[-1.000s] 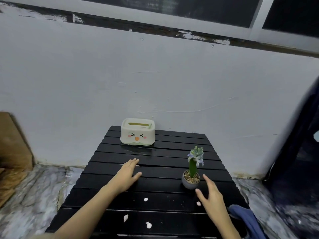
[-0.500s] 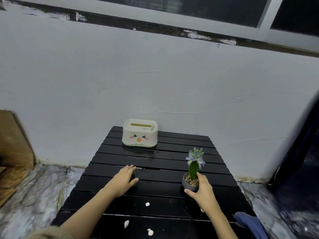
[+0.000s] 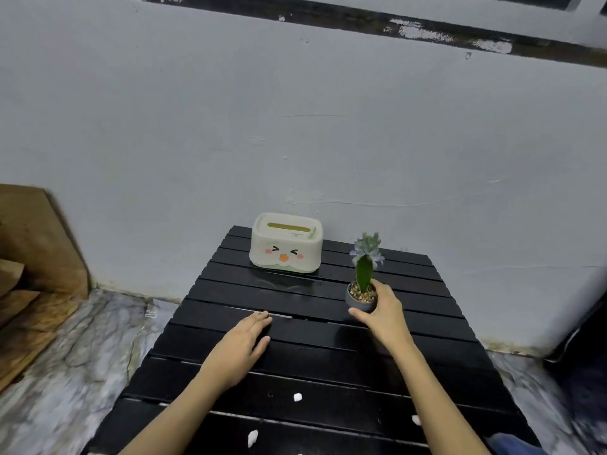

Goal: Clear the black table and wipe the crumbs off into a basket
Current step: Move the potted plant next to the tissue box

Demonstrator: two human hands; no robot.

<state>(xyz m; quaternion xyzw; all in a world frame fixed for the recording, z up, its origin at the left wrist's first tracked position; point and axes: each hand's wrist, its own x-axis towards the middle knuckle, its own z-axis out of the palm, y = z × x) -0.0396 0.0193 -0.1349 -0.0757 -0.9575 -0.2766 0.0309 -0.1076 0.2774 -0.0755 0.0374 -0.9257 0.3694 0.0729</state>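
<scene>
A black slatted table [image 3: 328, 362] stands against a white wall. My right hand [image 3: 382, 311] grips a small grey pot [image 3: 358, 298] holding a green cactus with a pale flower top, lifted just above the slats. My left hand [image 3: 244, 343] rests flat on the table's middle left, fingers together, holding nothing. A cream tissue box with a cartoon face [image 3: 285, 244] sits at the far edge. Small white crumbs [image 3: 297, 397] lie on the near slats, one [image 3: 252, 437] near the front and another [image 3: 416, 420] beside my right forearm.
Marbled floor [image 3: 65, 372] lies on both sides of the table. Brown wooden boards [image 3: 29, 257] lean at the left wall. A blue cloth [image 3: 512, 446] shows at the lower right corner, and a dark object [image 3: 584, 339] stands at the right edge.
My right hand closed around the cactus pot and raised it off the table, carrying it farther back. My left hand settled flat on the slats.
</scene>
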